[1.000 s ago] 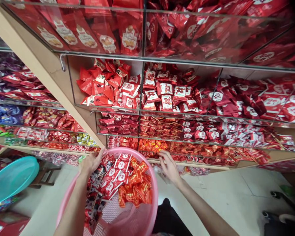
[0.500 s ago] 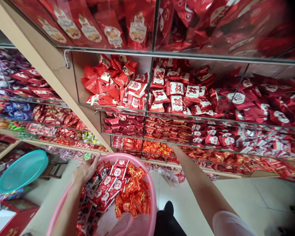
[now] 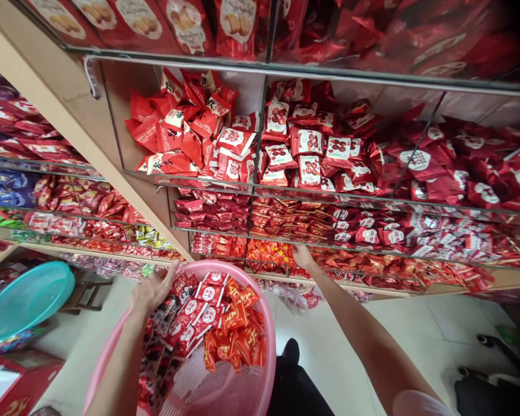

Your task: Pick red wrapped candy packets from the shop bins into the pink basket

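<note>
My left hand (image 3: pixel 152 289) grips the far rim of a pink plastic basket (image 3: pixel 260 323) that is part filled with red and orange candy packets (image 3: pixel 225 323). My right hand (image 3: pixel 302 257) reaches into the lowest glass-fronted shelf bin among orange-red candy packets (image 3: pixel 273 252); its fingers are buried among the packets, so what they hold is hidden. Higher bins hold larger red snack packets (image 3: pixel 225 138).
A glass-fronted shelf unit (image 3: pixel 260 196) full of red sweets fills the view. More mixed candy shelves (image 3: pixel 60 214) run to the left, past a wooden upright (image 3: pixel 91 138). A teal plastic basin (image 3: pixel 23 297) sits at lower left. White tiled floor (image 3: pixel 416 335) lies below.
My right hand has gone from beside the basket rim up into the lowest bin and stays among the packets. The left hand keeps hold of the basket. The view has shifted slightly.
</note>
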Tool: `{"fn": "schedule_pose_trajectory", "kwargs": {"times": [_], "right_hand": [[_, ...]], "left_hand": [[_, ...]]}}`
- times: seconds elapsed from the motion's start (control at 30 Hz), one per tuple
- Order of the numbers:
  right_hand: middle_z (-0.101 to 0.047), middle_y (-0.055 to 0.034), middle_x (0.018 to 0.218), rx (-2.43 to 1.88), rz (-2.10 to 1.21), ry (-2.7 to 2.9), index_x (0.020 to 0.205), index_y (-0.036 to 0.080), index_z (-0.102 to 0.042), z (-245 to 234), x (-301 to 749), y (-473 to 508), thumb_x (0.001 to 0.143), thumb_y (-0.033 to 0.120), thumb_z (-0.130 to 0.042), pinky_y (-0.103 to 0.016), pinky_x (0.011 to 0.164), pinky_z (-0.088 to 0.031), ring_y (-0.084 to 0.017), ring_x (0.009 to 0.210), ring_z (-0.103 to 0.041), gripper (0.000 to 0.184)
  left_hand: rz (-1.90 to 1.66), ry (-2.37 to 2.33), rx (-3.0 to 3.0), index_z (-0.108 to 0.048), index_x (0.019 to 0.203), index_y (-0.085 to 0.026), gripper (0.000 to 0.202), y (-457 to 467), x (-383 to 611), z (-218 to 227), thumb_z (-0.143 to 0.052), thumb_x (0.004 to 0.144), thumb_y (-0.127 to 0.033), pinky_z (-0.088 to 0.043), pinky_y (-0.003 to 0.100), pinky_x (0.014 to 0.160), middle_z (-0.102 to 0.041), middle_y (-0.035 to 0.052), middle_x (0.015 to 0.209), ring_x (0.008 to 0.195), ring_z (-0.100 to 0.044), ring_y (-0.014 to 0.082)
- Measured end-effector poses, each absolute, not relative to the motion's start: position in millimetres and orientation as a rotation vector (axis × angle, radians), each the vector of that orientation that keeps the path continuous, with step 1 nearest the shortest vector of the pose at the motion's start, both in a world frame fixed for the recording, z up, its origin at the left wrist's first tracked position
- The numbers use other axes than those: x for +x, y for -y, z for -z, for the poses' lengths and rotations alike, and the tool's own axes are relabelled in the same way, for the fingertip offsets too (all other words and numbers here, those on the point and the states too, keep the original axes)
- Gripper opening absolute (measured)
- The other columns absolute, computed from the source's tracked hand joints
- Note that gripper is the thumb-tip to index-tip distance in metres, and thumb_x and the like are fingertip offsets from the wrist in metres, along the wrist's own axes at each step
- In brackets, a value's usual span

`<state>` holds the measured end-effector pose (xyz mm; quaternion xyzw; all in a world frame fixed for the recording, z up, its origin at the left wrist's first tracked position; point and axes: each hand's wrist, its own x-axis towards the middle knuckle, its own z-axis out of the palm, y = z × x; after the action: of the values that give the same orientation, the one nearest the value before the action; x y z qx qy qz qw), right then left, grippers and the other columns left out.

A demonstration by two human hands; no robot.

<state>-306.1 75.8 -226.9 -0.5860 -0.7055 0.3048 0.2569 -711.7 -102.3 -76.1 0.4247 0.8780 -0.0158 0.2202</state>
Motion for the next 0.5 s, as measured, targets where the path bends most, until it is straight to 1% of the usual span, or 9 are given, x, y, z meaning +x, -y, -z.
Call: {"fn": "schedule_pose_trajectory", "kwargs": {"times": [0.07, 0.13, 0.23, 0.3, 0.4, 0.5], "right_hand": [[-0.065, -0.0056, 0.089, -1.584, -0.818, 1.913, 0.095, 0.012, -0.062, 231.5, -302.4, -73.1, 0.082, 0.017, -0.049, -0.039, 0.083, -0.048, -0.02, 0.087, -0.06, 0.019], [-0.067, -0.0055, 0.086, -1.567, -0.805, 1.91, 0.095, 0.011, -0.064, 234.1, -299.9, -70.3, 0.077, 0.013, -0.044, -0.038, 0.083, -0.048, -0.021, 0.086, -0.06, 0.027], [-0.068, -0.0052, 0.092, -1.534, -0.783, 1.911, 0.103, 0.013, -0.062, 235.4, -298.5, -66.6, 0.071, 0.012, -0.042, -0.036, 0.085, -0.047, -0.021, 0.089, -0.061, 0.039], [-0.068, -0.0058, 0.096, -1.527, -0.766, 1.92, 0.109, 0.015, -0.06, 235.4, -298.6, -64.1, 0.07, 0.012, -0.042, -0.036, 0.087, -0.047, -0.021, 0.091, -0.061, 0.043], [-0.067, -0.0084, 0.101, -1.535, -0.728, 1.95, 0.113, 0.015, -0.057, 234.2, -298.4, -59.6, 0.072, 0.014, -0.044, -0.037, 0.088, -0.046, -0.021, 0.094, -0.061, 0.044], [-0.063, -0.0123, 0.109, -1.546, -0.683, 2.005, 0.117, 0.014, -0.053, 231.3, -297.7, -54.6, 0.076, 0.019, -0.046, -0.038, 0.089, -0.045, -0.023, 0.101, -0.059, 0.042]], "left_hand": [[0.058, -2.418, 1.171, -0.068, 0.098, -0.015, 0.092, 101.1, -709.8, 74.4, -0.011, 0.068, -0.081, -0.042, 0.047, 0.084, -0.067, 0.0227, 0.099, 0.099, -0.059, 0.0402], [0.08, -2.414, 1.159, -0.068, 0.099, -0.016, 0.092, 101.0, -708.9, 72.1, -0.01, 0.069, -0.081, -0.041, 0.047, 0.086, -0.066, 0.0227, 0.101, 0.102, -0.058, 0.0398], [0.102, -2.426, 1.144, -0.066, 0.104, -0.015, 0.093, 101.3, -708.7, 69.6, -0.01, 0.069, -0.08, -0.04, 0.047, 0.088, -0.065, 0.0237, 0.103, 0.104, -0.057, 0.0401], [0.107, -2.433, 1.137, -0.066, 0.106, -0.014, 0.093, 101.3, -708.7, 69.3, -0.011, 0.069, -0.08, -0.04, 0.048, 0.088, -0.065, 0.0242, 0.104, 0.104, -0.057, 0.0407], [0.095, -2.438, 1.136, -0.065, 0.108, -0.014, 0.094, 100.8, -708.1, 70.2, -0.011, 0.069, -0.08, -0.039, 0.05, 0.089, -0.064, 0.0245, 0.105, 0.105, -0.056, 0.0419], [0.077, -2.441, 1.147, -0.066, 0.108, -0.013, 0.094, 100.6, -707.3, 71.2, -0.012, 0.069, -0.08, -0.04, 0.05, 0.087, -0.065, 0.0247, 0.103, 0.104, -0.056, 0.0423]]}}
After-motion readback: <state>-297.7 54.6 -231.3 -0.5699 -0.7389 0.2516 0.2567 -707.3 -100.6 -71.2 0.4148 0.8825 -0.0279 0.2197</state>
